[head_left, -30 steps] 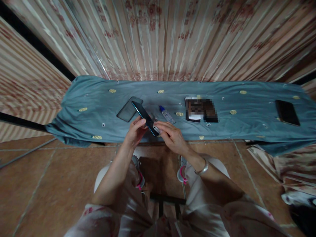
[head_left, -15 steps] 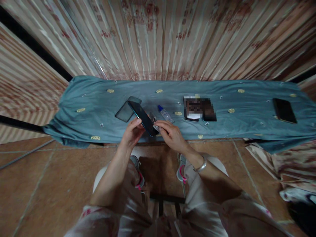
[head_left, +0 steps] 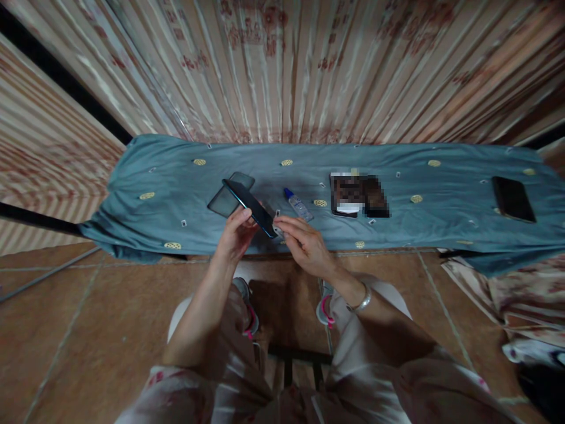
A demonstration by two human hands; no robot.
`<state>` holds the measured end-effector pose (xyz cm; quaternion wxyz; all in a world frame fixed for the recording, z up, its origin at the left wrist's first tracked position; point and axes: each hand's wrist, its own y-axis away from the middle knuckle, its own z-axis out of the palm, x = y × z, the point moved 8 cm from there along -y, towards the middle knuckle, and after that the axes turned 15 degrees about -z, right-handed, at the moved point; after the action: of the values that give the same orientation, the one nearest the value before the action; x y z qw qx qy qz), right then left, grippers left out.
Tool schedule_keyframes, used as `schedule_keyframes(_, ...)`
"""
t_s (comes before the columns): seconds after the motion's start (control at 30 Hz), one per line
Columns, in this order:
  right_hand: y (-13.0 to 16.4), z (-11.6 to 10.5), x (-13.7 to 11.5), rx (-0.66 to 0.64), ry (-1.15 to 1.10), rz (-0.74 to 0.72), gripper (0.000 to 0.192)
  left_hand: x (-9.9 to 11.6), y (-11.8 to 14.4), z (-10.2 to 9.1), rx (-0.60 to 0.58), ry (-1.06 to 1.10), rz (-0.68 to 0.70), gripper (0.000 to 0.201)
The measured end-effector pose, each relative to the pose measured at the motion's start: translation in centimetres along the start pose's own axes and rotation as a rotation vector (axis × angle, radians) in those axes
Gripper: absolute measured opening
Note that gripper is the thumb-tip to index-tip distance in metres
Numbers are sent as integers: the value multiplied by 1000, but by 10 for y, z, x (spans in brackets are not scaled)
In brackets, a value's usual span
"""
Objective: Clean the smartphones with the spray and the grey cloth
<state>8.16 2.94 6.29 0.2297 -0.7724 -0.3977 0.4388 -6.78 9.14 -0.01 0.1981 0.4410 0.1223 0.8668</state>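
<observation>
My left hand (head_left: pixel 235 235) is wrapped round a dark smartphone (head_left: pixel 251 205), thumb along its near edge. The phone is tilted above the cloth, its far end over a greyish, see-through phone case (head_left: pixel 219 199) that lies flat. At the phone's near right end, my right hand (head_left: pixel 308 246) is closed, fingertips pinched on a small pale piece (head_left: pixel 279 232), too small to make out its kind. Just beyond the right hand lies a small clear bottle with a blue cap (head_left: pixel 299 205).
A blue-green cloth (head_left: pixel 168 176) with yellow motifs covers the long bench. Blurred-out items (head_left: pixel 346 195) lie right of the bottle. Another dark phone (head_left: pixel 514 199) rests at the far right. A pleated curtain (head_left: pixel 282 76) hangs behind; tiled floor (head_left: pixel 88 318) is below.
The phone has been tipped more on its edge, its near end shifting slightly left. My right fingertips stay by that end, a little straighter than before.
</observation>
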Motion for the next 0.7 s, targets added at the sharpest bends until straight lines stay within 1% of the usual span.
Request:
schedule_keyframes(0.13,0,2,-1,-7,1,-7,39,-3,1,8,-56,-34,-10,37)
schedule_keyframes(0.27,2,4,6,-31,8,23,39,-4,3,14,-89,-78,-9,37)
schedule_keyframes(0.47,5,6,14,-56,9,79,40,-2,4,12,-70,-66,-5,33)
schedule_keyframes(0.6,5,6,13,-49,15,86,39,-1,4,9,-59,-47,-12,36)
schedule_keyframes(0.7,4,5,10,-38,19,70,37,2,3,5,-23,-46,1,38)
